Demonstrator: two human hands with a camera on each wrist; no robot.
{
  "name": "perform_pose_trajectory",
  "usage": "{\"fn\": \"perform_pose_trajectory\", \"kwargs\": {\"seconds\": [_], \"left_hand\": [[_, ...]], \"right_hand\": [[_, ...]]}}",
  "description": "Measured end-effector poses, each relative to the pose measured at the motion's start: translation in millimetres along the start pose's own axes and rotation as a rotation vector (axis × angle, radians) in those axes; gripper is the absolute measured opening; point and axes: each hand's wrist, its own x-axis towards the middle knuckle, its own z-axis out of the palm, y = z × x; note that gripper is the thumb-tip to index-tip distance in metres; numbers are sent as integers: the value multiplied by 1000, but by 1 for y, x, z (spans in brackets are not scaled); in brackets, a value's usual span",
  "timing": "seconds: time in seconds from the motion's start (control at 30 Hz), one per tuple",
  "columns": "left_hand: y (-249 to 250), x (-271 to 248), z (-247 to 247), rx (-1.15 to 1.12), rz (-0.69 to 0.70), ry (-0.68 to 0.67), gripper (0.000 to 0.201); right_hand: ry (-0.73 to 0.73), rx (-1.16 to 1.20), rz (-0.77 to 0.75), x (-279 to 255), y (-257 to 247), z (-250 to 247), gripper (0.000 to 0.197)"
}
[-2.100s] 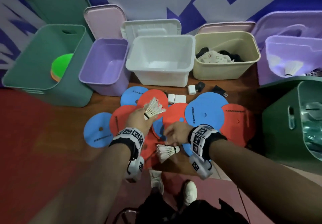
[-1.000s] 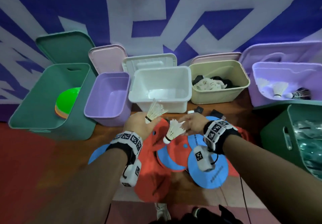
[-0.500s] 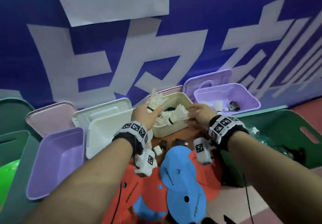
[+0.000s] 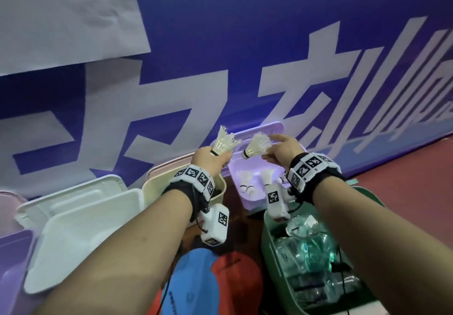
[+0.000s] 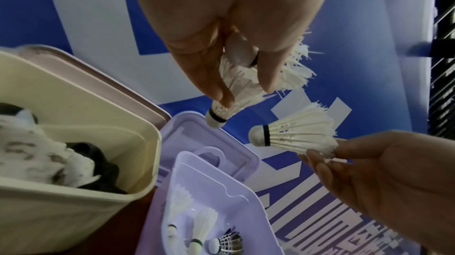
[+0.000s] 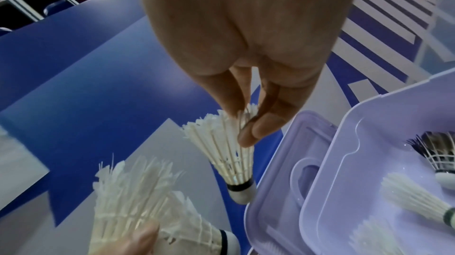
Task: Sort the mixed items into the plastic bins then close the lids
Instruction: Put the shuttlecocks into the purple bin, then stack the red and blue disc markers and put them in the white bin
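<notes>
While each hand pinches a shuttlecock (image 4: 257, 146) mid-frame above the lilac bin (image 4: 247, 198) (left hand (image 4: 208, 159), right hand (image 4: 282, 154)), light brittle feathers favour cork-end holds.

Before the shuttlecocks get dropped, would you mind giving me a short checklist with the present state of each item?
1. Left hand grip: it holds white shuttlecocks, two cork ends visible. Ok.
2. Right hand grip: fingertips pinch the feather end of one shuttlecock, cork down. Ok.
3. Lilac bin open, its lid tilted up behind it. Ok.
4. Right bin for this item: shuttlecocks already lie inside. Ok.
5. Both hands directly over the bin's opening: the left is near the beige bin. Cannot tell.
6. Room left in the lilac bin: bare floor visible. Ok.
</notes>
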Motion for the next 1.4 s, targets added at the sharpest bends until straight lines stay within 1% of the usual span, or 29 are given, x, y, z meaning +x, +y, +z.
{"fn": "perform_pose_trajectory", "kwargs": {"seconds": [0.1,0.13,0.23,0.27,0.3,0.33,0.37,0.43,0.47,0.53,0.57,0.63,0.73,0.77,0.8,0.9,0.97,1.03,1.1,1.17,1.23,1.3,1.4], "left_hand": [[11,10,28,-58,-52,-32,13],[13,14,37,-98,-79,-61,12],[20,22,62,-225,-170,-227,11],[23,23,69,-252,-198,-273,10],[24,25,76,-277,-223,-289,9],[24,26,83,-302,-241,-283,6],[24,26,88,-319,-251,-264,14],[21,32,94,-288,-243,-209,37],[20,33,95,-245,-218,-186,42],[16,35,93,-193,-159,-141,45],[15,35,90,-175,-138,-116,46],[13,30,77,-136,-99,-68,45],[4,16,44,-97,-46,16,43],[-5,12,32,-103,-42,43,45],[-14,5,17,-102,-56,61,44],[-49,-24,-28,-42,-119,136,32],[-72,-44,-61,-13,-153,190,33],[-96,-64,-91,7,-196,238,35],[-119,-84,-117,-6,-245,274,32],[-141,-103,-138,-49,-279,301,24],[-160,-121,-155,-86,-300,313,20],[-176,-136,-171,-102,-309,307,17],[-203,-157,-194,-88,-314,274,10]], "right_hand": [[31,-36,19,21,4,-18,48],[41,-43,23,28,6,-23,48],[59,-42,31,45,15,-37,44],[41,-40,48,50,18,-40,44],[22,-55,60,54,21,-44,47],[13,-104,52,58,24,-47,49],[17,-128,44,60,27,-52,50],[4,-127,47,60,31,-58,46],[-11,-92,53,60,32,-60,41],[-24,-56,53,56,32,-58,36],[-25,-83,37,53,31,-55,33],[-68,-131,6,45,24,-41,27],[-197,-158,-31,30,14,-6,10],[-246,-166,-40,25,12,8,13],[-296,-172,-49,18,10,24,17],[-433,-170,-47,-10,11,76,21],[-500,-199,-56,-29,18,111,23],[-566,-298,-94,-46,30,142,18],[-618,-363,-115,-64,42,167,14],[-659,-399,-105,-82,52,187,12],[-675,-421,-90,-99,61,204,13],[-668,-438,-83,-114,69,219,15],[-654,-440,-50,-139,83,239,11]]}}
